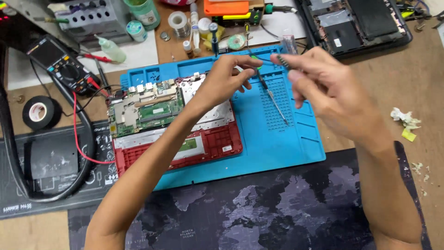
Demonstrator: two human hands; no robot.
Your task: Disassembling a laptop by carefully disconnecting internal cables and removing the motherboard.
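Blue mat (pixel 282 148) matt rubbery; red laptop shell (pixel 217 143) smooth plastic; screwdriver shaft (pixel 276 105) shiny metal

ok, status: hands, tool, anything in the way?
Left hand and right hand raised, pinching a screwdriver. Opened red laptop on blue mat. Nothing between.

A brown wooden surface (pixel 407 83) fills the view under even light. A dark map-printed mat (pixel 259 208) covers its near edge.

Both forearms are bare to the frame's edge, with no sleeves showing. The left hand (pixel 224 78) and right hand (pixel 319 85) wear no gloves; rings or a watch seem absent, though the right fingers are motion-blurred.
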